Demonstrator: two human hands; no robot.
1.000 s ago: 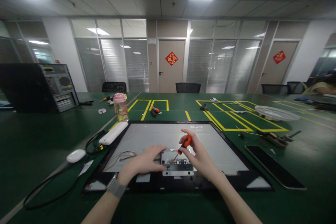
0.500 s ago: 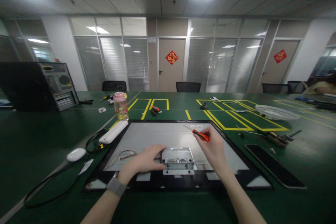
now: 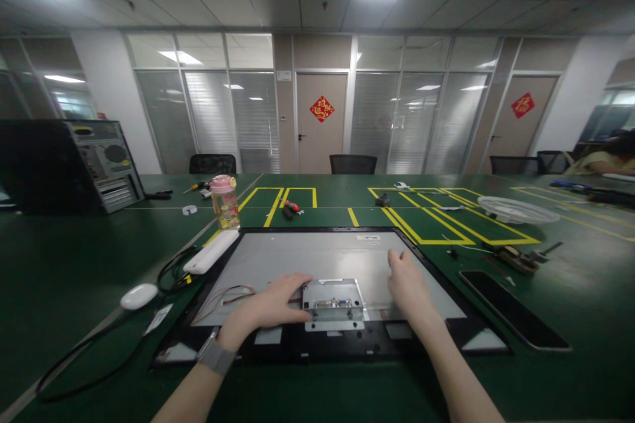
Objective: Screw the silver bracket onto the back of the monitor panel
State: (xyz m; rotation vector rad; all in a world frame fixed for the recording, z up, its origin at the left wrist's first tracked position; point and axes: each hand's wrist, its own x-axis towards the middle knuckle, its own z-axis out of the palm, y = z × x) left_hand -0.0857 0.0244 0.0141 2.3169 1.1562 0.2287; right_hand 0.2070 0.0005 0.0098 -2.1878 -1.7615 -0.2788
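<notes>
A flat display panel [image 3: 302, 251] with a black frame lies in front of me, its grey back facing up. On its near part sits a silver metal bracket [image 3: 333, 304] with connectors along it. My left hand [image 3: 270, 301] holds the bracket's left side, thumb at the near edge and fingers at the far edge. Thin wires [image 3: 225, 294] run left from beneath that hand. Over the panel's right part, my right hand [image 3: 409, 281] is closed with its fingers curled; whatever it grips is hidden.
Left of the panel are a white bar [image 3: 211, 252], a white mouse [image 3: 139, 297], black cables and a pink-lidded bottle [image 3: 225, 201]. A black phone [image 3: 513, 309] lies to the right. An open computer case [image 3: 74, 165] stands far left; a person [image 3: 602, 160] is far right.
My right hand has turned and risen slightly, and the red-and-black screwdriver seen in it before no longer shows. My left hand stays on the bracket. The view has shifted slightly.
</notes>
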